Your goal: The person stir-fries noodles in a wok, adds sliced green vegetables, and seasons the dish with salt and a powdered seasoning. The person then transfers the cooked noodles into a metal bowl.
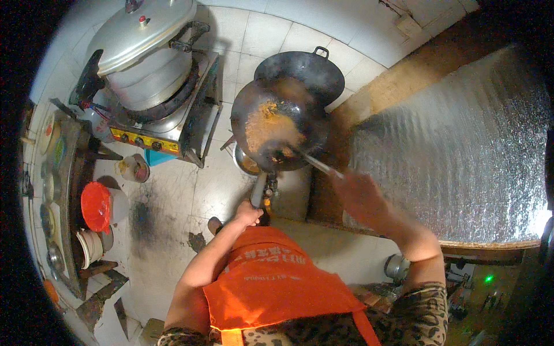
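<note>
A dark wok holds orange-brown crumbly food on its left side, with some haze over it. My left hand is closed around the wok's handle, below the pan. In my right hand, which is blurred, is the metal handle of a cooking utensil; its dark head lies in the wok at the lower edge of the food. Behind the wok stands a second dark wok with a loop handle. Part of a metal bowl shows under the wok's lower left rim.
A large pressure cooker stands on a gas stove at the upper left. A foil-like silver surface fills the right. A red-lined bucket and a jar are at the left, beside a wooden shelf.
</note>
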A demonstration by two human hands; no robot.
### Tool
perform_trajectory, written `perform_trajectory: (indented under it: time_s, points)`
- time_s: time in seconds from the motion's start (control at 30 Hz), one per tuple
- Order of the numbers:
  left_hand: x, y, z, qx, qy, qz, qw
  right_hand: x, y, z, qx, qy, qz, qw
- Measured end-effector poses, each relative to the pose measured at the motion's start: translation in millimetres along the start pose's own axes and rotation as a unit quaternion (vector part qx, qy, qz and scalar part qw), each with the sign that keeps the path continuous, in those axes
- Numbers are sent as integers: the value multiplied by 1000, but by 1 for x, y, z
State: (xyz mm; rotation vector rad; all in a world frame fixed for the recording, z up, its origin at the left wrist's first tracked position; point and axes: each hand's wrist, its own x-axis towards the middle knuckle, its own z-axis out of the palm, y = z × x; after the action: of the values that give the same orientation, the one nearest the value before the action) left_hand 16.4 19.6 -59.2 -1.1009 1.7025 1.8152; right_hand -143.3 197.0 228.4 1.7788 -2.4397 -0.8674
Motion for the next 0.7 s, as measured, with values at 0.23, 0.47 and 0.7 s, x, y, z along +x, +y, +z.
perform_trajectory:
  time_s: [0.23, 0.47, 0.7]
  points:
    - [7, -4, -2, 5, -35, -4, 999, 45, 127, 86, 103, 110, -23, 988]
    - [4, -5, 1, -17, -6, -2, 1000, 115, 149, 63, 476, -160, 190, 844]
    - [3, -2, -2, -10, -36, -1, 999, 60, 56, 66, 93, 13, -16, 995]
